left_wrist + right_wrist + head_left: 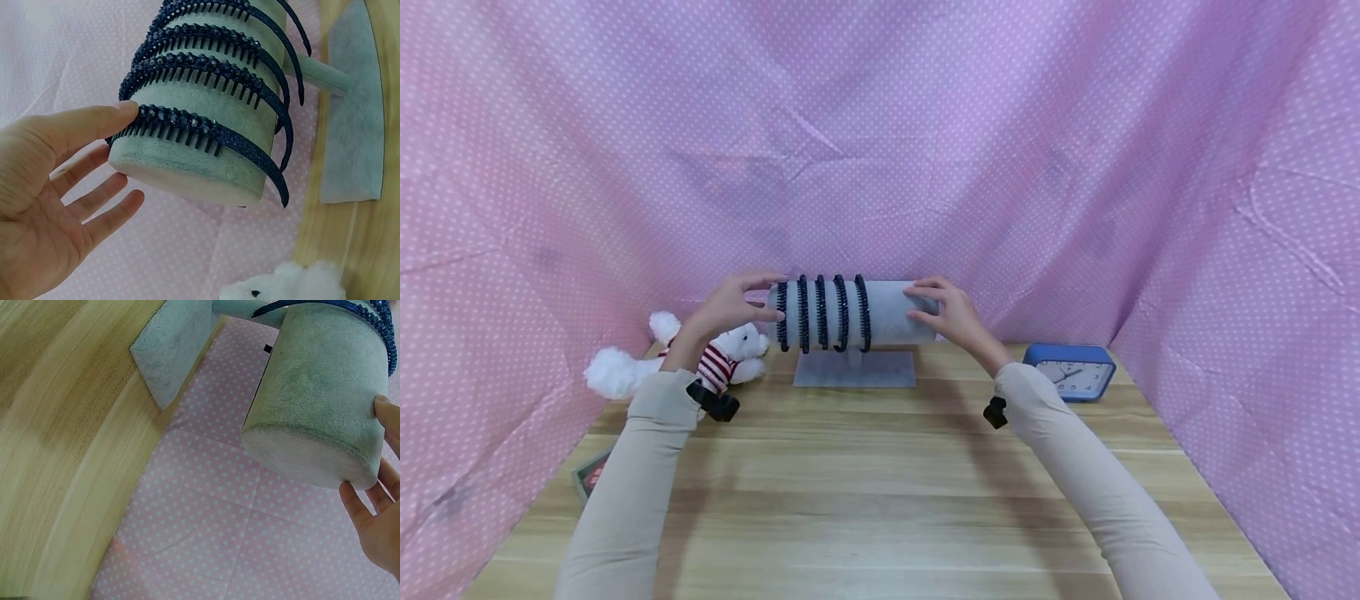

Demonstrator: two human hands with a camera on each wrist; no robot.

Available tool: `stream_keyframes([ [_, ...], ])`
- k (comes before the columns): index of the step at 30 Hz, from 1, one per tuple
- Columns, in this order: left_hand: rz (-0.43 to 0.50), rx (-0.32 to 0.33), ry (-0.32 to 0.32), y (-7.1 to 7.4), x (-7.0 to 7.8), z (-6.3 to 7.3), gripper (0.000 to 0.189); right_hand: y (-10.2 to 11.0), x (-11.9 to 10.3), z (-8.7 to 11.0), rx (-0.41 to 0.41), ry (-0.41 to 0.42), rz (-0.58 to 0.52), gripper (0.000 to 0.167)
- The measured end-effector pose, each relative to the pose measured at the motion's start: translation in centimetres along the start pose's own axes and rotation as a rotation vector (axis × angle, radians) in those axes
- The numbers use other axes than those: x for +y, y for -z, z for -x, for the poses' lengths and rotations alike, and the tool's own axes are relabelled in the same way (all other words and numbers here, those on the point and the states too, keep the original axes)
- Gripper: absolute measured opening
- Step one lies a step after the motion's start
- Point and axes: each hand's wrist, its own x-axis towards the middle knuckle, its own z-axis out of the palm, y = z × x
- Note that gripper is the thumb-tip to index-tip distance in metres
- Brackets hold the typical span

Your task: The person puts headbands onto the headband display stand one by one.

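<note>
A grey plush headband stand [887, 312], a horizontal roll on a post with a flat base, is at the back of the table. Several dark blue beaded headbands with comb teeth [822, 312] ring its left and middle part. My left hand [733, 307] is at the roll's left end, its thumb on the outermost headband [181, 122] and its lower fingers spread loosely below; the index finger is hidden in the left wrist view. At the bare right end, my right hand [951, 312] holds the roll, thumb on the front and fingers around the end rim.
A white plush toy [745, 342] in a striped top lies left of the stand, by my left forearm. A blue clock [1070, 372] stands on the right beside my right sleeve. A small framed item [587, 477] is partly under the left sleeve. Pink dotted cloth [880, 167] surrounds the table.
</note>
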Motion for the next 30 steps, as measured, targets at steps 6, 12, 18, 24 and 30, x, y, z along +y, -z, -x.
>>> stream_keyframes([
  [6,0.0,0.008,-0.069,-0.4,-0.6,-0.2,0.064,-0.1,0.1,0.2,0.003,-0.008,-0.006,0.04],
  [12,-0.05,0.012,-0.129,-0.7,-1.0,-0.1,0.06,-0.1,0.1,0.2,0.004,0.0,-0.004,0.04],
  [18,-0.127,0.025,-0.199,-1.0,-1.0,-0.2,0.06,-0.1,0.2,0.1,0.008,0.009,-0.017,0.04],
  [24,-0.124,0.026,-0.199,-1.3,-1.0,-0.3,0.059,-0.2,0.3,0.1,0.013,0.015,-0.024,0.04],
  [30,-0.13,0.014,-0.184,-1.3,-0.9,-0.3,0.06,-0.1,0.2,0.1,0.012,0.017,-0.02,0.04],
])
